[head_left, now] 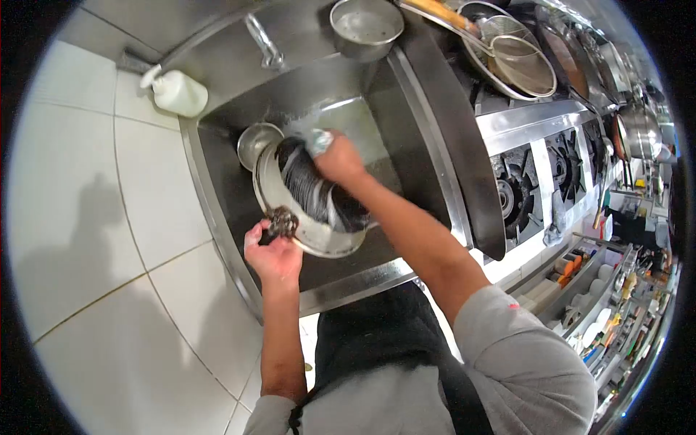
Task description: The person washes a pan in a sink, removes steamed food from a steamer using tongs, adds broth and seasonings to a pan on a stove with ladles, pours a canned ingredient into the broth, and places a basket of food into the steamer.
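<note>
A wide round pan (346,239) with a pale rim and a dark inside streaked with suds lies tilted in the metal sink (304,279). My left hand (274,255) grips its short, blackened handle (283,222) at the near left side. Over the pan's far side, my right hand (339,159) is closed on a pale green-white scrubbing pad (319,141), partly smeared by motion. A small metal bowl (255,143) sits in the sink just beyond the pan, at its left.
A faucet (267,45) rises at the sink's back. The white soap bottle (180,94) stands on the left corner, and a metal pot (367,27) on the back right rim. Strainers (518,61) and gas burners (511,196) are to the right, beyond a metal divider.
</note>
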Demonstrator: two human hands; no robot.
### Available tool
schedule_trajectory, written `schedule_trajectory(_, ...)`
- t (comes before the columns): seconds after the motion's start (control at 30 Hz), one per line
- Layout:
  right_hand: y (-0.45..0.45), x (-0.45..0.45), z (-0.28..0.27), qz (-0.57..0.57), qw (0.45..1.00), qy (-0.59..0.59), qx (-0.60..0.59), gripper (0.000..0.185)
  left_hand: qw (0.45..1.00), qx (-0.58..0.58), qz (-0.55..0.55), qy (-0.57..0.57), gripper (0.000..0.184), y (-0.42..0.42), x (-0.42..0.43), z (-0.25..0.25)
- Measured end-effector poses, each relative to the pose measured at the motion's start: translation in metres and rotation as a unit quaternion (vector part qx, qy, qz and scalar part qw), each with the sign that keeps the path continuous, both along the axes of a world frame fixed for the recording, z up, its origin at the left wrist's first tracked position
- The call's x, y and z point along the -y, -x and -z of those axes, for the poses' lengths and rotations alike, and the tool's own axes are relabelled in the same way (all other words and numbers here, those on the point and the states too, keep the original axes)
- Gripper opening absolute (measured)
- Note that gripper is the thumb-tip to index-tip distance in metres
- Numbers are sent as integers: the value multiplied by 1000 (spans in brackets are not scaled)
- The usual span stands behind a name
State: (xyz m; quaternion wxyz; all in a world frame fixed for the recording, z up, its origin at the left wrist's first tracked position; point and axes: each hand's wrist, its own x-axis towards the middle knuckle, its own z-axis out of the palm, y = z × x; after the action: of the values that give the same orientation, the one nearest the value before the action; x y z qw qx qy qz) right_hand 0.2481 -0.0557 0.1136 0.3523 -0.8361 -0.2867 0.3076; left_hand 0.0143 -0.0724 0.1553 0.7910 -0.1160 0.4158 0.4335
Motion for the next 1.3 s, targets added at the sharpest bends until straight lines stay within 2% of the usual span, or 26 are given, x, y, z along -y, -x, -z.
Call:
schedule_trajectory(0.03,-24,6,8,-11,997,67,-40,41,1000,10,3,-17,9,6,-1,-8)
schedule_trajectory(0.07,-36,17,13,7,996,87,-25,41,999,23,6,-33,9,9,-3,-17)
schedule_trajectory(0.1,-43,26,9,20,994,108,-6,41,999,7,-34,9,11,6,-7,-31)
schedule_trajectory(0.2,-62,36,-41,46,993,47,94,54,1000,-7,-12,-2,16,15,-18,-11)
schedule_trajectory(0.3,-98,6,-107,-23,979,-52,196,58,999,-25,-19,12,17,6,-37,29)
schedule_trajectory(0.33,-110,-8,-130,-37,974,-29,224,57,998,-58,0,30,19,-14,-39,5)
schedule_trajectory(0.4,-135,-41,-165,-66,958,24,277,56,998,20,39,-54,33,-24,-53,49)
schedule_trajectory(0.53,-188,-98,-172,-108,938,124,306,47,1000,5,19,-12,30,-67,-77,53)
schedule_trajectory(0.57,-210,-114,-143,-127,927,111,335,66,1000,3,16,13,30,-74,-84,63)
schedule_trajectory(0.6,-203,-117,-159,-139,921,148,333,73,999,-2,9,41,31,-76,-90,71)
schedule_trajectory(0.63,-194,-119,-165,-148,907,122,374,71,998,-6,25,52,31,-83,-95,64)
schedule_trajectory(0.67,-186,-122,-165,-156,891,92,415,70,999,-27,32,2,27,-87,-99,68)
schedule_trajectory(0.7,-175,-122,-162,-158,891,22,424,63,998,-30,48,-26,26,-84,-105,92)
schedule_trajectory(0.73,-160,-124,-158,-177,899,17,401,60,996,-31,64,-54,25,-85,-111,103)
schedule_trajectory(0.8,-131,-124,-147,-212,911,10,354,54,997,-26,53,-40,23,-91,-117,119)
schedule_trajectory(0.83,-116,-122,-132,-217,904,-39,365,43,997,-37,57,-39,22,-93,-120,125)
schedule_trajectory(0.93,-92,-140,-102,-237,947,109,189,34,997,-35,68,-23,21,-94,-126,145)
schedule_trajectory(1.0,-95,-143,-8,-184,978,-82,44,26,997,-9,73,-6,20,-95,-129,152)
schedule_trajectory(1.07,-93,-146,24,-157,968,-193,-35,21,998,-28,51,8,19,-95,-131,157)
schedule_trajectory(1.13,-90,-149,19,-173,960,-216,-33,18,998,-29,45,16,19,-97,-134,142)
schedule_trajectory(1.17,-90,-150,16,-186,957,-222,-27,17,997,-30,64,12,29,-91,-133,167)
schedule_trajectory(1.2,-89,-154,0,-209,953,-218,-12,16,998,-20,62,19,29,-88,-135,175)
schedule_trajectory(1.27,-87,-159,-22,-234,947,-218,37,16,997,-1,61,36,31,-86,-135,183)
schedule_trajectory(1.3,-83,-163,-28,-237,943,-222,70,17,996,-14,57,64,31,-89,-136,169)
